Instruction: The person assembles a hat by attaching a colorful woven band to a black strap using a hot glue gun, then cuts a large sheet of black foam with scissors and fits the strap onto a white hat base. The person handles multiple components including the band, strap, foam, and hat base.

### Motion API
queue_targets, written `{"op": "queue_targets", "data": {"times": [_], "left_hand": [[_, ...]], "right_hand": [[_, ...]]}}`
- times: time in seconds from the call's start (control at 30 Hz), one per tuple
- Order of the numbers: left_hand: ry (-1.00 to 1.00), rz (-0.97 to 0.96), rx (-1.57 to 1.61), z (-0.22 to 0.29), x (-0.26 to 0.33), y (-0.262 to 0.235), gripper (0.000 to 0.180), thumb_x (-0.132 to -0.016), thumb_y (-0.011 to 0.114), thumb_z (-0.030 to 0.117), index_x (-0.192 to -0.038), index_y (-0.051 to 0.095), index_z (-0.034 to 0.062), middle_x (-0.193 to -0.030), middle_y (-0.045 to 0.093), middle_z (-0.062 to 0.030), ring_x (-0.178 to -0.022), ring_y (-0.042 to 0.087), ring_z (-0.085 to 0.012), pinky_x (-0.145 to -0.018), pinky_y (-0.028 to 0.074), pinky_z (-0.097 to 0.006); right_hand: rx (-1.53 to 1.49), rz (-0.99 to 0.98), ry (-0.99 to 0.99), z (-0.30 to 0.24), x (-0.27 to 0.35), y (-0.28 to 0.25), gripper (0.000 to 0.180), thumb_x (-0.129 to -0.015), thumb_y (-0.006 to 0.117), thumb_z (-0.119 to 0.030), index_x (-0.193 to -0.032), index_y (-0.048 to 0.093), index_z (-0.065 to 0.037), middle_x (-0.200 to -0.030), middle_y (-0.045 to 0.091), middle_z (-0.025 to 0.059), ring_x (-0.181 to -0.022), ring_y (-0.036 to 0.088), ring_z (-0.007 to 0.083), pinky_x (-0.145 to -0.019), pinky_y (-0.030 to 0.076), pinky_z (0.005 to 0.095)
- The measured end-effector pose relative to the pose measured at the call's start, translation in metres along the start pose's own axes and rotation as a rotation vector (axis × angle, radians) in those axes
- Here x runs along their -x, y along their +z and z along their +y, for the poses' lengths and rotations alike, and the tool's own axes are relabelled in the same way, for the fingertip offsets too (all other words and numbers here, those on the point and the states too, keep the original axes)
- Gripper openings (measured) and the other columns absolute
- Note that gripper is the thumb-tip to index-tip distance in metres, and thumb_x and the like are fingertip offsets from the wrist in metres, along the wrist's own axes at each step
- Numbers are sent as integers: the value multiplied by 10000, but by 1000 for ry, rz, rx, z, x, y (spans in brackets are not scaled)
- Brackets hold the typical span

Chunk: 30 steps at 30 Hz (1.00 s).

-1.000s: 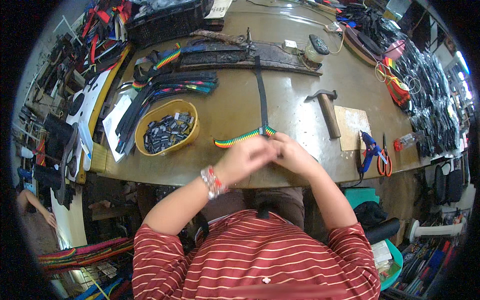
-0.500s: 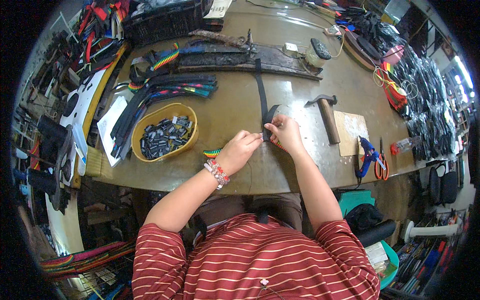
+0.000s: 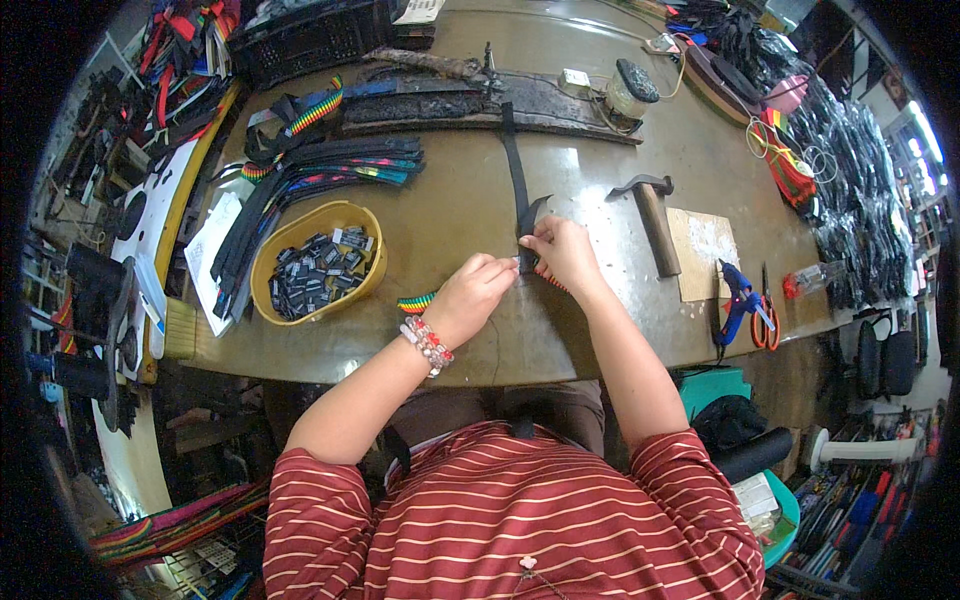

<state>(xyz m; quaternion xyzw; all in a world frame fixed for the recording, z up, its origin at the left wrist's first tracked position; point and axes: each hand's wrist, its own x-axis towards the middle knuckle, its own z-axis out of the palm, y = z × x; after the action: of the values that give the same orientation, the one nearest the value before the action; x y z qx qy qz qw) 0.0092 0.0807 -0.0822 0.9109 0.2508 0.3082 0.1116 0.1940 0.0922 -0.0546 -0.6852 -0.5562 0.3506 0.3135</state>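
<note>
One long, narrow black webbing strap is seen in the head view, stretched across the brown, smooth-topped table from a long dark bar, set toward the far edge, to near the middle of the front edge. By the right hand, the strap is pinched between narrowed thumb and fingers, a loose pointed end being raised beyond them. By the left hand, ringed at the wrist with red-and-clear bead bracelets, a small pale piece is pinched at the strap's side, too small to be identified; the fingers are drawn close together. A multicoloured striped band is partly covered by the hands.

Toward the left edge, a yellow oval plastic basin is filled with small dark rectangular pieces; behind it, black and patterned straps are heaped. Toward the right edge are laid a wooden-handled metal hammer, a tan rectangular board, a blue glue gun and orange-handled scissors, the last two near the front edge.
</note>
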Motion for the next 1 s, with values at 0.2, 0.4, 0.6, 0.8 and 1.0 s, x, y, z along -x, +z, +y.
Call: {"op": "queue_targets", "data": {"times": [0.2,0.4,0.6,0.8,1.0], "left_hand": [[-8,5,-20,-2,2,6,323,-736,582,-19,-1059,598,-2,-1102,607,-93,-946,554,-260,-868,478,-332],[25,-50,-152,1,0,4,302,-756,514,15,-1046,600,2,-1133,606,-120,-962,555,-256,-880,469,-335],[5,-91,-110,9,-6,-4,307,-805,490,71,-1102,568,53,-1213,558,-63,-956,535,-251,-847,487,-351],[-20,-169,-240,14,-7,-3,281,-819,506,95,-1093,567,85,-1123,515,-103,-959,517,-261,-813,483,-373],[-324,-217,-504,55,14,-3,445,-859,534,226,-1302,507,257,-1144,507,-144,-1029,502,-310,-876,402,-527]], "right_hand": [[-37,-24,-39,7,-2,0,197,-823,684,-94,-817,584,76,-625,613,111,-439,572,130,-377,452,260],[33,-27,16,4,-3,1,206,-807,699,-103,-843,586,65,-592,611,106,-438,578,137,-389,455,273],[1,68,-54,9,1,-2,212,-767,729,-114,-804,583,35,-643,590,135,-496,613,194,-438,490,315],[623,192,-505,14,28,5,244,-750,658,-61,-992,653,-32,-919,578,167,-772,644,298,-666,529,403],[992,337,-246,43,-21,-72,250,-790,570,-104,-1027,646,-82,-1066,551,190,-941,565,330,-770,475,475]]}}
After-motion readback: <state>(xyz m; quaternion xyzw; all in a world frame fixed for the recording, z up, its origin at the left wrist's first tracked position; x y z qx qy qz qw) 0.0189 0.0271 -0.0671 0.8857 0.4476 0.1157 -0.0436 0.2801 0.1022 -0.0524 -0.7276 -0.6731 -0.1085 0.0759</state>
